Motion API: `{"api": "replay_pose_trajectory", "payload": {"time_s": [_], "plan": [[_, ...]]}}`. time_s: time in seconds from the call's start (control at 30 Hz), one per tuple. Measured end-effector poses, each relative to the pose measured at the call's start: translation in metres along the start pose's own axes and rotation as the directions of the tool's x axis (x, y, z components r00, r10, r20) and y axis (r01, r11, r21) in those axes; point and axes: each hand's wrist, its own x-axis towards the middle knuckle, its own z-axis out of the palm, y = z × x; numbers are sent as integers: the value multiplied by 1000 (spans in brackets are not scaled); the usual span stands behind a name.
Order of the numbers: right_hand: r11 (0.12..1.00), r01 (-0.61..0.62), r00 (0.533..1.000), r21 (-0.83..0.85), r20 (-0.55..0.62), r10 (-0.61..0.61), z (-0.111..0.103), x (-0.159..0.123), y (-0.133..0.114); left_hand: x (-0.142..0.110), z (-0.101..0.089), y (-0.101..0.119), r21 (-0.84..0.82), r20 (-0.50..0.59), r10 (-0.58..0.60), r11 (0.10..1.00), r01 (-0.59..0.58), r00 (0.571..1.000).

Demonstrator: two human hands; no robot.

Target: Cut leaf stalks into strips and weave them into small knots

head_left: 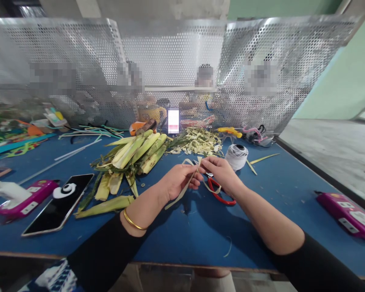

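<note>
My left hand and my right hand meet above the middle of the blue table. Both are closed, their fingertips pinching a narrow pale husk strip. One end of the strip hangs below my left hand, and a loop of it rises above the fingers. Fingers hide the spot where it is gripped. Red-handled scissors lie under and beside my right hand, partly covered by it. Just beyond that hand stands a spool of white thread. To the left is a heap of green-yellow husks, resembling corn husks.
Behind my hands lies a pile of shredded husk curls. A phone and a purple case rest at left, another purple case at right. A perforated metal screen borders the blue table; people sit behind it.
</note>
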Motion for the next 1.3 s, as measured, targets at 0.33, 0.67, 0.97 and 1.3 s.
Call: {"api": "replay_pose_trajectory", "payload": {"time_s": [0.33, 0.67, 0.97, 1.3], "plan": [[963, -18, 967, -267, 239, 84, -2, -5, -7, 4, -5, 0, -52, -132, 121, 990, -129, 984], [802, 238, 971, -548, 147, -188, 3, -18, -16, 5, -1, 0, 216, -253, 220, 962, -167, 942], [804, 212, 976, -556, 87, -197, 0, -14, -12, 5, -8, 5, 15, -182, 86, 996, -85, 980], [787, 269, 962, -555, 194, -191, 4, -20, -19, 14, -7, -6, 95, -234, 220, 974, -203, 947]]}}
